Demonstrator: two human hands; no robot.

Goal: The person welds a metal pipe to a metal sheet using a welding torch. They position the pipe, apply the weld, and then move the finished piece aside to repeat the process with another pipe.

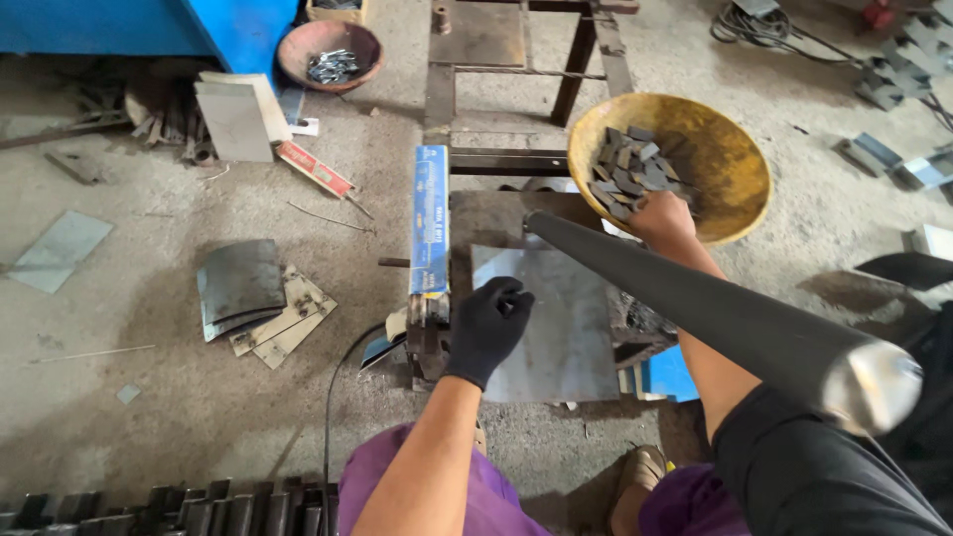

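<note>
Hands at a low metal workstand on a dusty concrete floor (pixel 149 417), seen from above. Left hand (pixel 488 328), in a black glove, extends forward from a bare forearm and rests over the near left part of a flat grey steel plate (pixel 556 328); its fingers are curled inward, thumb and forefinger drawn together, though whether they pinch anything cannot be told from this angle. Right hand (pixel 663 216), bare, reaches farther ahead into a shallow yellow bowl (pixel 735 169) with a worn, rust-stained inner surface; its fingers are bent down among a heap of small dark metal pieces (pixel 627 169), flat, rectangular and dull grey, piled against the bowl's left wall, and the grip itself is hidden. Long black tapered lever (pixel 695 298) with a bright bare-metal end crosses diagonally above the right forearm. Upright blue-faced bar (pixel 431 218) stands just beside the plate's left edge. On the floor to the left lie curved dark sheet offcuts (pixel 238 283); farther off, a reddish bowl (pixel 333 45) holds shiny metal bits.
</note>
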